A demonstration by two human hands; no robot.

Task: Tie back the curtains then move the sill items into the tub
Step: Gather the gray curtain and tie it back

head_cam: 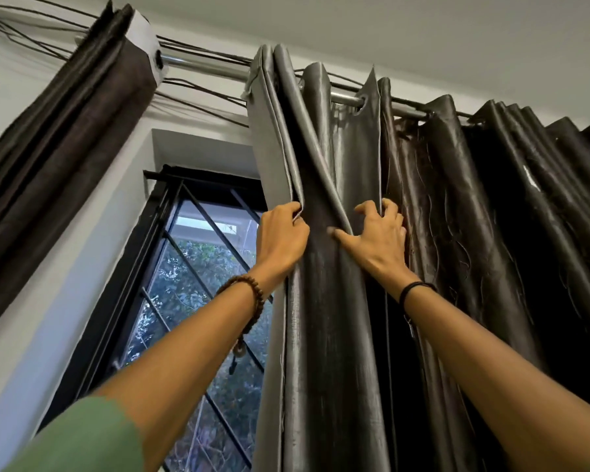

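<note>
A shiny grey curtain (341,158) hangs in folds from a metal rod (198,63) and covers the right part of the window. My left hand (281,238) grips the curtain's left edge at head height. My right hand (377,235) is just to the right of it, with its fingers hooked into a fold of the same curtain. A dark brown curtain (58,137) is bunched at the far left of the rod. The sill and the tub are out of view.
A window (198,267) with black diagonal bars shows between the two curtains, with trees outside. Thin dark wires (201,93) run along the wall by the rod. More dark curtain folds (525,199) fill the right side.
</note>
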